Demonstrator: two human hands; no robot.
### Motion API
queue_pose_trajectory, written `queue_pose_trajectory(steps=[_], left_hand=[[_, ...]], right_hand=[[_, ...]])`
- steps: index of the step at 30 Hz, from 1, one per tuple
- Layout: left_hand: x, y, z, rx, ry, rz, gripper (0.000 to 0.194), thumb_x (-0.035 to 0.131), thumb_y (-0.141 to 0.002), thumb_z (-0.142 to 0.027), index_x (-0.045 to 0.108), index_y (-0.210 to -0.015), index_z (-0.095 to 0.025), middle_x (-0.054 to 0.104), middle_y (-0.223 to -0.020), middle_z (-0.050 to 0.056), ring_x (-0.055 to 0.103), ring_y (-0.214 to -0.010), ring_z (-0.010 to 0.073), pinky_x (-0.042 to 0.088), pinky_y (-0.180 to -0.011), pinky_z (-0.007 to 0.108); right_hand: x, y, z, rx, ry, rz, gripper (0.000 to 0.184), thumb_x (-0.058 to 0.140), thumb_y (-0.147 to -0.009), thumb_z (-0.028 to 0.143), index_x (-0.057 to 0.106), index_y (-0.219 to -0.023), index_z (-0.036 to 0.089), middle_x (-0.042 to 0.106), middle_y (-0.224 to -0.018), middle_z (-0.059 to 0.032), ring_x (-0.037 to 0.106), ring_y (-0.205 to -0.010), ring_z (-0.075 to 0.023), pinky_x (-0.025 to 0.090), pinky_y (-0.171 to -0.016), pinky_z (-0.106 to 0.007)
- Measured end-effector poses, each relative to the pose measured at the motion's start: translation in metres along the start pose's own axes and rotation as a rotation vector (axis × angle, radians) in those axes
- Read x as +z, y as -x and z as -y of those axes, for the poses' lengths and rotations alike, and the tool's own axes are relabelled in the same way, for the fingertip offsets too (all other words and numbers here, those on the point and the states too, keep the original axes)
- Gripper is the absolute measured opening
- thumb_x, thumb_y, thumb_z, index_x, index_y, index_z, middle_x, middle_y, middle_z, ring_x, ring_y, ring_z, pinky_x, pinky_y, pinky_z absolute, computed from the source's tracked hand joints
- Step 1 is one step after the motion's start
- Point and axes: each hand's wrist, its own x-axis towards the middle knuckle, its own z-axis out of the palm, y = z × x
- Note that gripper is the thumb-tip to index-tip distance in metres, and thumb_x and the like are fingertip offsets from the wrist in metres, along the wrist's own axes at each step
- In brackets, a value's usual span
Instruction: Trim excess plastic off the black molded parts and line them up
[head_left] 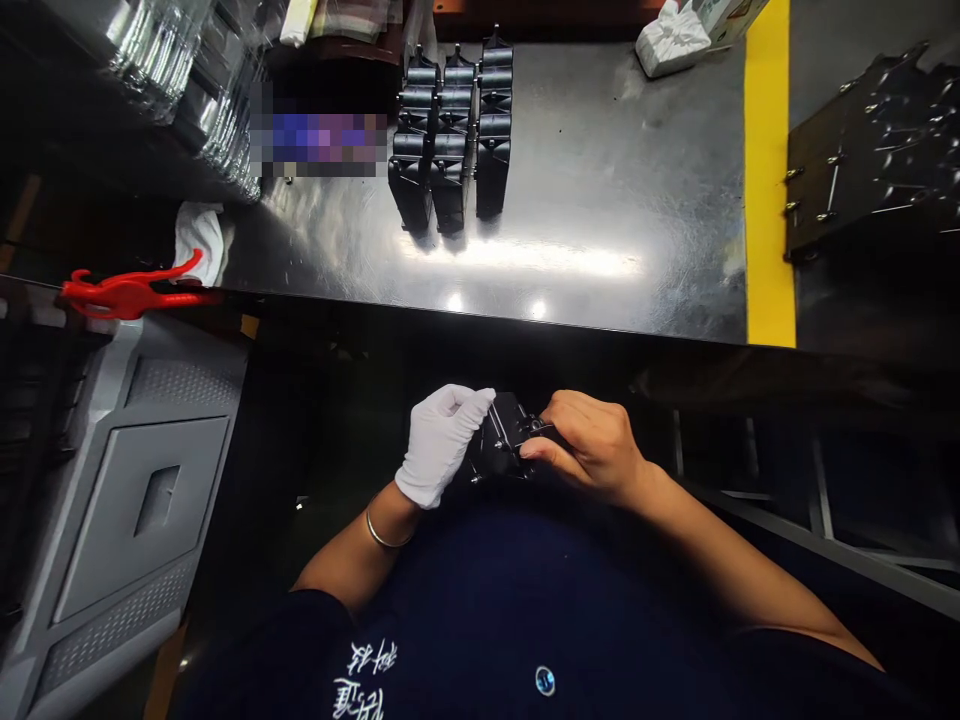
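Close to my body, off the table's front edge, I hold a black plastic part [499, 440] with shiny metal pins. My left hand [442, 440], in a white glove, grips its left side with thumb and fingers closed. Bare, my right hand [592, 440] pinches the part's right side, where a dark piece juts toward the palm; I cannot tell whether that piece is separate. Further off on the metal table stand three rows of similar black parts [493, 130], side by side.
The metal table [615, 180] carries a yellow tape strip [769, 180]. Right of it sit black parts with metal pins [840, 160]. A tissue pack [673, 40] lies at the back. Left are plastic-wrapped stacks [161, 60], a red plastic tool [131, 292] and a grey crate [142, 500].
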Motion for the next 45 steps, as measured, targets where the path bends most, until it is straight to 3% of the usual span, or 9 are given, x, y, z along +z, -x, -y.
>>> queue_pose_trajectory(steps=[6,9,12,14,17,20,34,40,45], left_hand=[[0.000,0.000,-0.002,-0.026,0.009,0.004,0.044,0.073,-0.066,-0.056,0.058,-0.060,-0.016,0.054,-0.055,-0.004,0.047,-0.052,0.0082,0.039,-0.050,0.022],[-0.001,-0.001,-0.002,-0.032,0.014,0.008,0.044,0.076,-0.063,-0.056,0.059,-0.060,-0.015,0.054,-0.055,-0.004,0.047,-0.053,0.0081,0.039,-0.051,0.022],[-0.002,-0.004,-0.004,-0.054,0.023,0.001,0.045,0.074,-0.065,-0.058,0.059,-0.062,-0.015,0.053,-0.057,-0.004,0.046,-0.054,0.0077,0.040,-0.052,0.021],[-0.002,-0.006,-0.007,-0.083,0.027,0.015,0.044,0.071,-0.070,-0.058,0.060,-0.066,-0.015,0.055,-0.059,-0.004,0.047,-0.056,0.0081,0.041,-0.053,0.021],[-0.003,-0.008,-0.008,-0.122,0.019,0.087,0.042,0.065,-0.077,-0.057,0.062,-0.073,-0.015,0.059,-0.065,-0.002,0.051,-0.059,0.0094,0.043,-0.056,0.022],[-0.004,-0.010,-0.006,-0.151,-0.006,0.142,0.042,0.060,-0.081,-0.057,0.061,-0.075,-0.015,0.060,-0.067,0.000,0.052,-0.060,0.0104,0.044,-0.056,0.023],[-0.001,-0.010,-0.006,-0.173,-0.025,0.121,0.043,0.060,-0.081,-0.059,0.062,-0.074,-0.017,0.060,-0.069,-0.001,0.051,-0.061,0.0110,0.042,-0.056,0.023],[-0.002,-0.010,-0.006,-0.157,-0.061,0.097,0.043,0.061,-0.080,-0.058,0.061,-0.069,-0.017,0.057,-0.064,-0.002,0.048,-0.058,0.0102,0.040,-0.054,0.022],[0.001,-0.008,-0.010,-0.150,-0.004,0.081,0.045,0.064,-0.076,-0.060,0.062,-0.070,-0.015,0.059,-0.065,-0.001,0.051,-0.059,0.0106,0.043,-0.055,0.022]], right_hand=[[-0.003,-0.006,0.001,0.027,-0.001,0.033,0.047,0.045,-0.096,0.046,0.044,-0.058,0.020,0.042,-0.053,0.0011,0.037,-0.051,-0.0105,0.028,-0.050,-0.026],[-0.009,-0.007,-0.001,0.045,-0.193,0.217,0.050,0.042,-0.097,0.046,0.040,-0.055,0.019,0.039,-0.051,0.0031,0.033,-0.047,-0.0079,0.026,-0.047,-0.025],[-0.014,-0.007,-0.004,0.060,-0.447,0.372,0.048,0.035,-0.100,0.045,0.047,-0.062,0.018,0.046,-0.055,0.0024,0.041,-0.048,-0.0073,0.032,-0.047,-0.021],[-0.014,-0.006,-0.004,0.123,-0.433,0.266,0.042,0.032,-0.101,0.037,0.053,-0.070,0.018,0.052,-0.060,0.0004,0.047,-0.053,-0.0088,0.038,-0.051,-0.022],[-0.009,-0.004,-0.005,0.159,-0.164,0.004,0.028,0.042,-0.098,0.024,0.060,-0.077,0.018,0.055,-0.061,-0.0009,0.049,-0.055,-0.0105,0.040,-0.055,-0.024],[-0.003,-0.001,-0.005,0.121,0.032,-0.098,0.020,0.051,-0.093,0.020,0.064,-0.078,0.017,0.057,-0.059,-0.0014,0.051,-0.055,-0.0111,0.041,-0.056,-0.025],[0.002,0.001,-0.009,0.075,0.147,-0.120,0.016,0.056,-0.091,0.018,0.067,-0.081,0.014,0.061,-0.059,-0.0009,0.054,-0.054,-0.0097,0.041,-0.055,-0.022],[0.003,0.000,-0.007,0.115,-0.011,-0.039,0.026,0.050,-0.094,0.020,0.065,-0.074,0.015,0.053,-0.054,0.0016,0.048,-0.049,-0.0077,0.038,-0.052,-0.021],[-0.009,-0.004,-0.007,0.113,-0.303,0.088,0.029,0.045,-0.096,0.018,0.064,-0.074,0.015,0.055,-0.057,0.0013,0.048,-0.050,-0.0071,0.038,-0.051,-0.020]])
